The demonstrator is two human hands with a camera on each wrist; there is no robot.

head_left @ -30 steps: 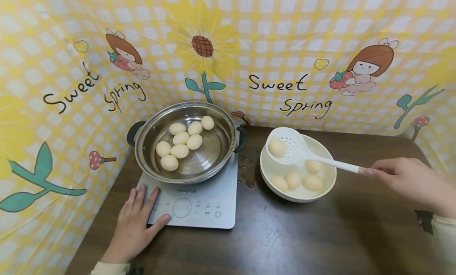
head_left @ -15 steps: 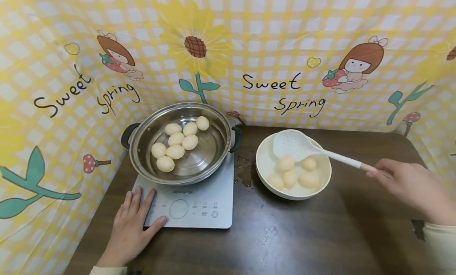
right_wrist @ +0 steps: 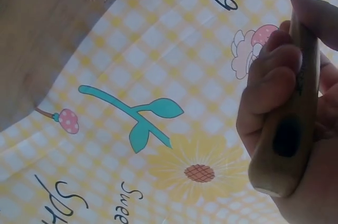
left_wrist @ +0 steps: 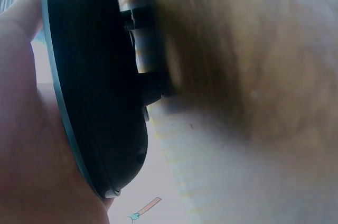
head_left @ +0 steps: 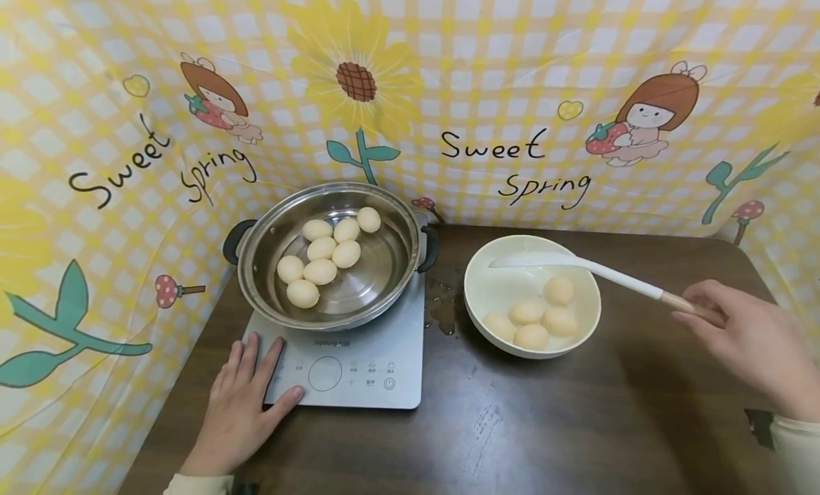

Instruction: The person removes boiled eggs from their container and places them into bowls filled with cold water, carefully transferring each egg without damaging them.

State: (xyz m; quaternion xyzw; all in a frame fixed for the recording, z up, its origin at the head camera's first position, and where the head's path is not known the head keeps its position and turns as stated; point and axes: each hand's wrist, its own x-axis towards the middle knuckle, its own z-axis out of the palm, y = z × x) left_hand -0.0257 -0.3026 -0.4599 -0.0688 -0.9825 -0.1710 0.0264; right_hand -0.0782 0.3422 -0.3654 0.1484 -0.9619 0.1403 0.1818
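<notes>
My right hand grips the wooden end of a white slotted spoon. In the right wrist view, fingers and thumb curl round its wooden handle. The spoon's head, turned nearly edge-on, is over the back of a cream bowl; no egg shows on it. Several brown eggs lie together in the bowl. My left hand rests with fingers extended on the near left corner of a white induction cooktop. The cooktop's black underside fills much of the left wrist view.
On the cooktop stands a steel pot with two black handles, holding several pale eggs. Water drops wet the brown table between pot and bowl. A yellow checked cloth hangs behind and at the left.
The egg that was on the slotted spoon is now in the bowl with the others. The spoon has tipped and turned edge-on. My left hand has stayed on the cooktop.
</notes>
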